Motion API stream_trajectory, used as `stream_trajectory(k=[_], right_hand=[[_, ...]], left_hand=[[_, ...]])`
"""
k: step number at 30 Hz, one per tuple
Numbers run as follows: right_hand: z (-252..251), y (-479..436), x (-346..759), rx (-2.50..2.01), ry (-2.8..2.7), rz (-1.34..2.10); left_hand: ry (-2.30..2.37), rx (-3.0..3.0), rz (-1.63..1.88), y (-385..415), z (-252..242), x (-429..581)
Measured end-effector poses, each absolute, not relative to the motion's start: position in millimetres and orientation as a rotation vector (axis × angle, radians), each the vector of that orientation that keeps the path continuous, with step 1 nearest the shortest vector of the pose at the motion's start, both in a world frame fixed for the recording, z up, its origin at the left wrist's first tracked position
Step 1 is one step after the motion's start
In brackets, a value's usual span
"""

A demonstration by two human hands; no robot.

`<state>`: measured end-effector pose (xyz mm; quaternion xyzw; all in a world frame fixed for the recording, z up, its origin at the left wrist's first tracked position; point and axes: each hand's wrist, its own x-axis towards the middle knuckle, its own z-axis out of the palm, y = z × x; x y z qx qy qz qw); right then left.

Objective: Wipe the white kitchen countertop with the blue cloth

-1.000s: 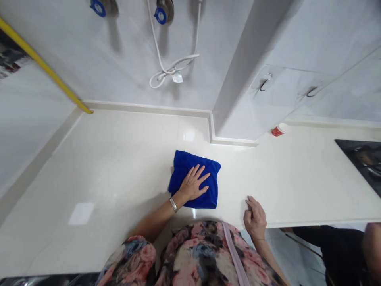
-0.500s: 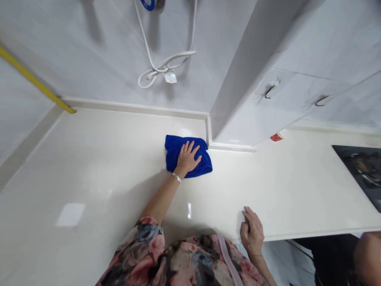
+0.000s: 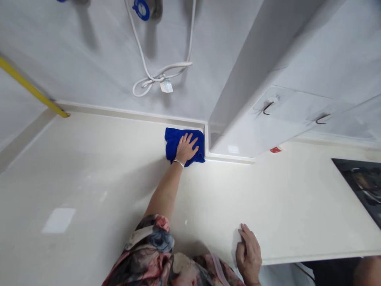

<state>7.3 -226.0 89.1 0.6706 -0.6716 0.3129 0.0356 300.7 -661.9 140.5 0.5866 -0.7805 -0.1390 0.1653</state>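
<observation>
A blue cloth (image 3: 172, 140) lies partly rumpled on the pale countertop (image 3: 119, 167), tucked into the corner where the back edging meets the jutting wall. My left hand (image 3: 186, 149) presses flat on top of it, fingers spread, a bracelet at the wrist. Part of the cloth is hidden under the palm. Near the front edge of the counter, my right hand (image 3: 249, 252) rests on the surface with its fingers stretched out and nothing in it.
A looped white cable (image 3: 162, 77) hangs on the back wall below a blue-faced valve (image 3: 142, 10). To the left runs a yellow pipe (image 3: 32, 86). Wall hooks (image 3: 268, 108), a small red-and-white item (image 3: 276, 149) and a black stove (image 3: 361, 186) are on the right.
My left hand has slid the cloth forward, closer to the back edging and into the corner. My right hand stays at the counter's front edge. The camera view has shifted slightly.
</observation>
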Motion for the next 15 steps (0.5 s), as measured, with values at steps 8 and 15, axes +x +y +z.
stream_trajectory(k=[8,15], right_hand=[[76.3,-227.5,0.9,2.054,-1.999,0.954],[60.2,-223.2,-19.1,2.122,-1.900,0.876]], left_hand=[[-2.190,1.730,-0.371,-685.9,140.9,317.5],[-2.089,1.802,-0.347,-698.2,143.1,362.2]])
